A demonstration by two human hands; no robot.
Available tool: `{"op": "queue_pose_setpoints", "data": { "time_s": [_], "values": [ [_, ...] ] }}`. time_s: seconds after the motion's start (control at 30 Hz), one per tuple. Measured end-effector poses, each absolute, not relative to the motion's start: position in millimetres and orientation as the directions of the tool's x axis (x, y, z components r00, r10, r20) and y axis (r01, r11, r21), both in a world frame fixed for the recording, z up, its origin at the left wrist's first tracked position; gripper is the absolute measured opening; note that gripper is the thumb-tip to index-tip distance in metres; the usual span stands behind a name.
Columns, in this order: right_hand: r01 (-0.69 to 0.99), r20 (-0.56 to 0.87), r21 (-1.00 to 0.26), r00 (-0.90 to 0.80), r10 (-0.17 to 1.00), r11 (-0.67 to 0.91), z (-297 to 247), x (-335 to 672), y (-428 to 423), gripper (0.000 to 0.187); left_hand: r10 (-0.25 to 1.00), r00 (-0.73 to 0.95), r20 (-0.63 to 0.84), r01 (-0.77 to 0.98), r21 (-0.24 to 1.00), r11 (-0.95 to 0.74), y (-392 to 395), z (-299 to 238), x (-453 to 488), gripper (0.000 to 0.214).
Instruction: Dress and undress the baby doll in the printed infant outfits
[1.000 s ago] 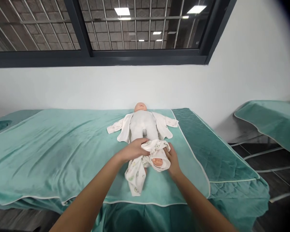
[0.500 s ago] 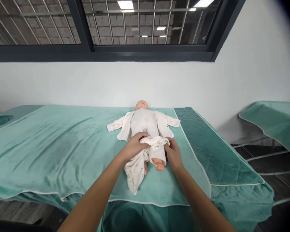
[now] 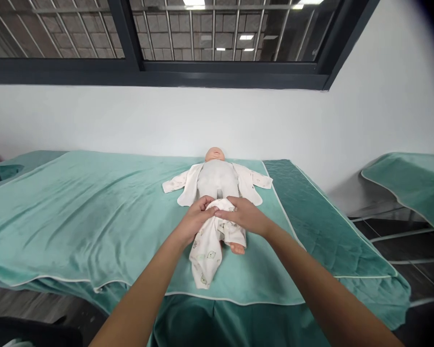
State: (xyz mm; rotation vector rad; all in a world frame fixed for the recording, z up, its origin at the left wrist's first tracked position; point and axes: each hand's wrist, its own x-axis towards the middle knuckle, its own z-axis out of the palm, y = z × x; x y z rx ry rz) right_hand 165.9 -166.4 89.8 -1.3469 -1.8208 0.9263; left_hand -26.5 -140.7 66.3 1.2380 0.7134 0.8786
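Observation:
A baby doll (image 3: 217, 178) lies on its back on the green bed cover, its head toward the wall. Its white patterned jacket (image 3: 194, 180) is spread apart at the front, sleeves stretched out to both sides. White printed baby pants (image 3: 207, 253) are bunched around the doll's legs, and one foot (image 3: 237, 248) pokes out of the right-hand leg opening. The other pant leg hangs flat toward me. My left hand (image 3: 198, 217) pinches the pants' left edge. My right hand (image 3: 244, 214) grips the fabric beside it, thumbs nearly meeting.
The bed (image 3: 94, 217) has a light green cover with pale piping, and a darker quilted strip (image 3: 311, 217) shows at right. Behind stands a white wall (image 3: 166, 120) below a dark-framed barred window (image 3: 220, 74). Another green-covered surface (image 3: 412, 183) is at far right.
My right hand has moved left from the outer side of the pants to their middle, close to my left hand. The left pant leg now lies over the other foot.

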Motion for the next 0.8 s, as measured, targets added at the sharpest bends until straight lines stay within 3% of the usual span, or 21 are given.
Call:
{"op": "queue_pose_setpoints", "data": {
  "time_s": [0.17, 0.27, 0.4, 0.53, 0.67, 0.8],
  "values": [
    [0.14, 0.045, -0.988, -0.161, 0.986, 0.068, 82.6, 172.8, -143.3, 0.031, 0.827, 0.562, -0.011, -0.098, 0.992, 0.08, -144.2, 71.0, -26.1, 0.042],
    [-0.075, 0.029, -0.997, -0.145, 0.989, 0.018, 76.8, 171.6, -141.7, 0.029, 0.817, 0.576, -0.028, -0.074, 0.993, 0.087, -142.7, 68.4, -25.8, 0.05],
    [0.013, 0.04, -0.999, -0.312, 0.949, 0.047, 79.1, 167.6, -147.7, 0.039, 0.917, 0.394, -0.069, -0.212, 0.964, 0.163, -135.9, 61.5, -22.4, 0.041],
    [0.164, -0.019, -0.984, -0.462, 0.887, 0.064, 81.0, 169.5, -152.5, 0.041, 0.933, 0.351, -0.082, -0.248, 0.952, 0.177, -138.1, 59.5, -19.5, 0.038],
    [-0.017, -0.029, -0.999, -0.349, 0.937, -0.037, 73.8, 172.4, -153.1, 0.039, 0.911, 0.405, -0.082, -0.189, 0.967, 0.171, -148.8, 62.2, -19.3, 0.044],
    [-0.143, 0.015, -0.989, -0.306, 0.952, -0.031, 65.2, 171.6, -153.0, 0.035, 0.83, 0.557, -0.026, -0.107, 0.989, 0.103, -154.5, 64.7, -23.4, 0.057]
  ]
}}
